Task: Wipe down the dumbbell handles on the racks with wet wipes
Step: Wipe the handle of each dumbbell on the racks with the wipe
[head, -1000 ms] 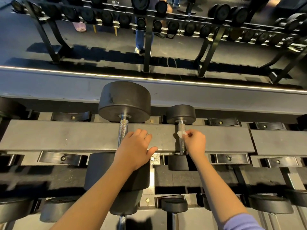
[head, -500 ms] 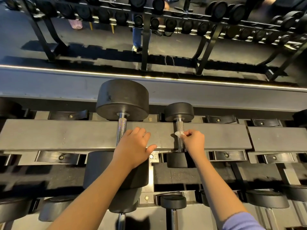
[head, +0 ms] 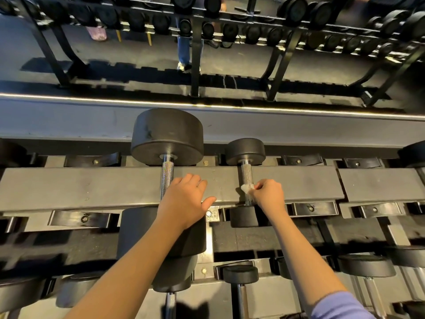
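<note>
Two black dumbbells lie across the top tier of the grey rack (head: 80, 187). The large dumbbell (head: 167, 134) is on the left, the small dumbbell (head: 245, 151) to its right. My right hand (head: 268, 194) pinches a small white wet wipe (head: 247, 187) against the lower part of the small dumbbell's knurled handle (head: 246, 173). My left hand (head: 185, 201) rests flat on the rack bar beside the large dumbbell's handle (head: 167, 178), fingers straight, covering its lower part.
Empty black cradles (head: 312, 208) sit along the rack to the right and left. A lower tier holds more dumbbells (head: 240, 273). A mirror behind reflects another rack (head: 195, 54) and a person's legs (head: 184, 51).
My right hand with the wipe has slid slightly down the small dumbbell's handle. The left hand stays in place on the rack bar.
</note>
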A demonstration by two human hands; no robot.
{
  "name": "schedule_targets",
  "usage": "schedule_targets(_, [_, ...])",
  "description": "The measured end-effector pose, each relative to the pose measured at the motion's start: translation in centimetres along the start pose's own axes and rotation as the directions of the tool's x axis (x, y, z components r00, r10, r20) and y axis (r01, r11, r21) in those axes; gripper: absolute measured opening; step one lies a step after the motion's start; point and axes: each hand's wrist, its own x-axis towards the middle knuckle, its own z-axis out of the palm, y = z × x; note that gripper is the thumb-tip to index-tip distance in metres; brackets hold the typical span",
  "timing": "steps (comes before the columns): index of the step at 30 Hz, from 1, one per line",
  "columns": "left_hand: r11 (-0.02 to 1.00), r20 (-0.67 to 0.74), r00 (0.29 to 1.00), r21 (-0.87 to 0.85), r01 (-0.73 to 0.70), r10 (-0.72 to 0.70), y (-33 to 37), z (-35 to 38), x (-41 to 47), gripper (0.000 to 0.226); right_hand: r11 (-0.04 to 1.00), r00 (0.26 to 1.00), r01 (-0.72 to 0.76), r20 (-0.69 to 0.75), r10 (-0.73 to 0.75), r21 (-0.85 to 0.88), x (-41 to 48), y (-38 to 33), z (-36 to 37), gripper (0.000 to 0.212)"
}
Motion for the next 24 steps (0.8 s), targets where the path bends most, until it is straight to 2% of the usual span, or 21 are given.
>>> schedule_targets(3, [1.000, -0.027, 1.000, 0.012, 0.000, 0.000, 0.1, 0.0, 0.0, 0.065, 0.997, 0.994, -0.032, -0.103, 0.039, 0.075, 0.5, -0.8, 0.1, 0.011])
schedule_targets(5, [1.000, -0.040, 0.999, 0.024, -0.008, 0.009, 0.0, 0.1, 0.0, 0.062, 0.997, 0.995, -0.045, -0.090, 0.050, 0.064, 0.4, -0.6, 0.1, 0.013])
schedule_targets(9, [0.999, -0.066, 0.997, 0.045, -0.028, 0.031, -0.1, 0.3, -0.1, 0.059, 0.986, 0.997, -0.071, 0.010, 0.073, -0.152, -0.9, 0.1, -0.2, 0.009])
schedule_targets(11, [0.998, -0.073, 0.997, 0.058, -0.033, 0.038, -0.1, 0.3, 0.0, 0.059, 0.992, 0.998, -0.063, -0.014, 0.061, -0.109, -0.8, 0.1, 0.1, 0.008])
schedule_targets(17, [0.998, -0.068, 0.996, 0.051, -0.047, 0.050, 0.0, 0.4, 0.0, 0.058, 0.987, 0.976, -0.031, -0.209, 0.063, 0.157, 1.9, -2.3, 0.9, 0.014])
schedule_targets(20, [0.997, -0.073, 0.995, 0.047, -0.061, 0.064, -0.1, 0.4, 0.1, 0.059, 0.978, 0.981, -0.016, -0.183, 0.055, 0.209, 1.9, -1.6, 1.0, 0.013])
schedule_targets(24, [0.994, -0.070, 0.995, 0.082, -0.069, 0.075, -0.1, 0.4, 0.0, 0.060, 0.994, 0.994, -0.004, -0.110, 0.016, 0.106, -0.1, 0.1, 1.4, 0.011])
